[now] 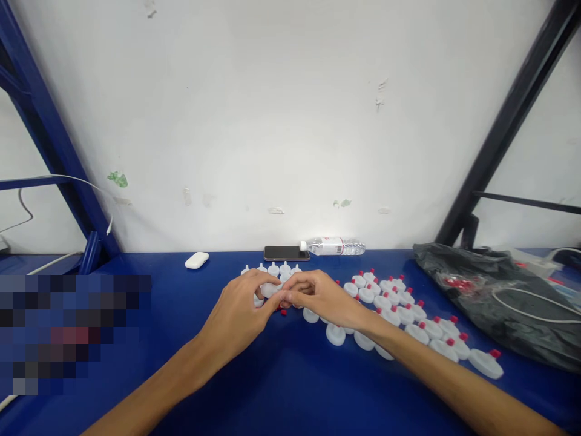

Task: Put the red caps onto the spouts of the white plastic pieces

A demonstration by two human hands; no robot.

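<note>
My left hand (238, 312) is closed around a small, round, translucent white squeeze bottle (269, 290), held just above the blue table. Against the bottle's right end, the fingertips of my right hand (323, 297) are pinched together; what lies between them is hidden. A few loose red caps (284, 312) show on the table below the hands. Behind the hands stand several white bottles with bare nozzles (273, 269), partly covered by my fingers. To the right, many similar bottles with red caps (391, 316) lie in a spread group, some hidden under my right forearm.
Along the wall lie a phone (285, 253) and a clear water bottle (336, 246) on its side. A white earbud case (196, 260) sits at back left. A black plastic bag (494, 303) with a white cable covers the right side. Metal frame posts (499, 121) rise at both sides.
</note>
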